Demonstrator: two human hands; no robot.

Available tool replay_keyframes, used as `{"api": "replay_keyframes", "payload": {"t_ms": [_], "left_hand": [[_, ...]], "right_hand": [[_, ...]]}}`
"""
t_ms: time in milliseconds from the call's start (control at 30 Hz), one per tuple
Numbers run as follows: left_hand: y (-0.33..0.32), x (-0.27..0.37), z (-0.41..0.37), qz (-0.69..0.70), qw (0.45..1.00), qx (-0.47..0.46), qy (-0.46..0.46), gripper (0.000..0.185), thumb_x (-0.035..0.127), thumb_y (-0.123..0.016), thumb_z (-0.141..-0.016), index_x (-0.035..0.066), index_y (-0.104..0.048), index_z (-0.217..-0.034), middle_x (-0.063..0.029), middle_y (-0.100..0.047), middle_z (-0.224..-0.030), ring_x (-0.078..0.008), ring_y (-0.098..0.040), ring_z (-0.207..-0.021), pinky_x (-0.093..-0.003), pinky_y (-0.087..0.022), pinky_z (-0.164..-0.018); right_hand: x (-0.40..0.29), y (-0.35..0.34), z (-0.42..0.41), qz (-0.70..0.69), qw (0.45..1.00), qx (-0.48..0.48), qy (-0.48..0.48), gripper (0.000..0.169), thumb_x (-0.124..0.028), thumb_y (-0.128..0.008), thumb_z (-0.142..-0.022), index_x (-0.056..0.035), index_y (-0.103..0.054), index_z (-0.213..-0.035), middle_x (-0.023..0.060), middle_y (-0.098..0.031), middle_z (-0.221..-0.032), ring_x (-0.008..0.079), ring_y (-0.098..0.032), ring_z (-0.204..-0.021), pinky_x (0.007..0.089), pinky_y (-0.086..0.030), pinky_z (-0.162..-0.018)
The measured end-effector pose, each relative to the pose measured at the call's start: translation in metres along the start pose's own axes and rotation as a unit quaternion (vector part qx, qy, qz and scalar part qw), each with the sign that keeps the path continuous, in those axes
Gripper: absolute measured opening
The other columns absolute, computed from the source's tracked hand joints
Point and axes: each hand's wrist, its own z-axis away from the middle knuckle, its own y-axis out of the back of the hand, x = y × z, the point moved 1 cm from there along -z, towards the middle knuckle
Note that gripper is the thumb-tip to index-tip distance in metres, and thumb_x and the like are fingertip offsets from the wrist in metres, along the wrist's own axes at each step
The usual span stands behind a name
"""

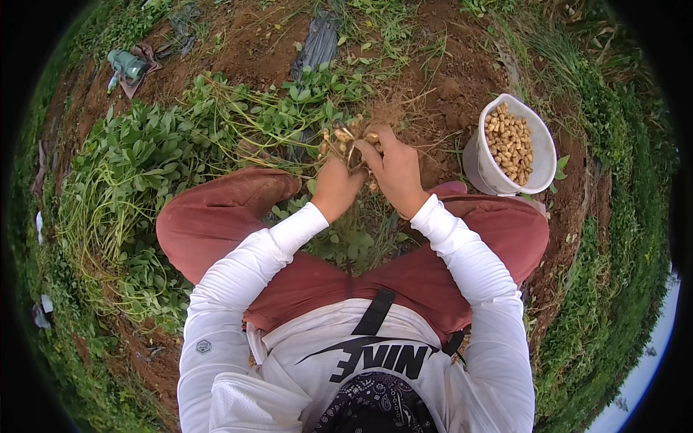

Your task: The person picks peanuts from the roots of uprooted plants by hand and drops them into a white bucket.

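Between my two hands is the root end of an uprooted peanut plant, with pale pods (342, 135) and thin fibrous roots (387, 112). My left hand (337, 187) is closed around the stems just below the pods. From the right, my right hand (394, 165) has its thumb and fingers bent around pods at the root end; its fingertips partly hide what they grip. The plant's leafy stems (260, 116) trail off to the left. A white bucket (546, 142), tilted in view, stands beyond my right knee and holds many peanut pods (508, 143).
Peanut vines (146, 157) lie heaped left of my left knee. Black plastic mulch film (318, 43) runs over the reddish soil (249, 43) ahead. A green bottle-like container (128, 66) lies on a brown cloth at the far left. Tall grass (612, 119) borders the right side.
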Motion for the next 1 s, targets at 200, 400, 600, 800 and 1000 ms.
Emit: {"api": "replay_keyframes", "payload": {"t_ms": [200,400,600,800,1000], "left_hand": [[-0.001,-0.024,-0.013,0.031,0.999,-0.005,0.022,0.029,0.015,-0.066,-0.08,-0.007,-0.058,-0.097,-0.0262,-0.064,-0.084,-0.0444,-0.061,-0.079,-0.0472,-0.048,-0.07],[0.025,-0.063,-0.033,0.013,0.978,0.106,0.181,0.033,0.019,-0.066,-0.083,-0.009,-0.052,-0.091,-0.0232,-0.062,-0.08,-0.037,-0.06,-0.071,-0.0451,-0.046,-0.066],[0.033,-0.039,-0.035,0.175,0.967,0.075,0.171,0.025,0.011,-0.06,-0.09,-0.007,-0.057,-0.106,-0.0087,-0.064,-0.096,-0.0157,-0.057,-0.081,-0.0326,-0.046,-0.072],[0.011,-0.037,-0.027,0.014,0.986,0.078,0.145,0.033,0.017,-0.066,-0.083,-0.01,-0.049,-0.089,-0.0233,-0.059,-0.08,-0.034,-0.059,-0.073,-0.0431,-0.045,-0.066],[0.006,-0.042,-0.016,0.036,0.997,0.057,0.027,0.033,0.015,-0.066,-0.081,-0.012,-0.054,-0.096,-0.0274,-0.064,-0.083,-0.043,-0.064,-0.08,-0.0458,-0.048,-0.069]], "right_hand": [[-0.001,0.003,0.0,-0.284,0.956,-0.043,-0.061,0.021,-0.02,-0.061,-0.093,-0.002,-0.058,-0.104,0.0051,-0.064,-0.081,0.0098,-0.058,-0.064,0.027,-0.046,-0.056],[-0.05,0.023,0.018,-0.503,0.803,-0.299,-0.115,0.012,-0.014,-0.053,-0.097,-0.0055,-0.055,-0.104,-0.0046,-0.044,-0.065,0.0041,-0.032,-0.049,0.0215,-0.028,-0.045],[-0.044,0.031,0.02,-0.621,0.698,-0.234,-0.269,0.025,-0.032,-0.046,-0.1,-0.0084,-0.053,-0.098,0.0043,-0.048,-0.077,0.007,-0.033,-0.05,0.0209,-0.027,-0.044],[0.017,0.004,0.017,-0.35,0.891,-0.122,-0.263,0.022,-0.029,-0.052,-0.099,-0.007,-0.054,-0.097,-0.0024,-0.046,-0.073,0.0062,-0.037,-0.059,0.0215,-0.03,-0.049],[0.002,-0.004,0.017,-0.077,0.992,-0.081,-0.063,0.043,-0.026,-0.067,-0.088,0.0013,-0.049,-0.117,0.0088,-0.055,-0.06,0.0191,-0.052,-0.052,0.0322,-0.041,-0.052]]}}
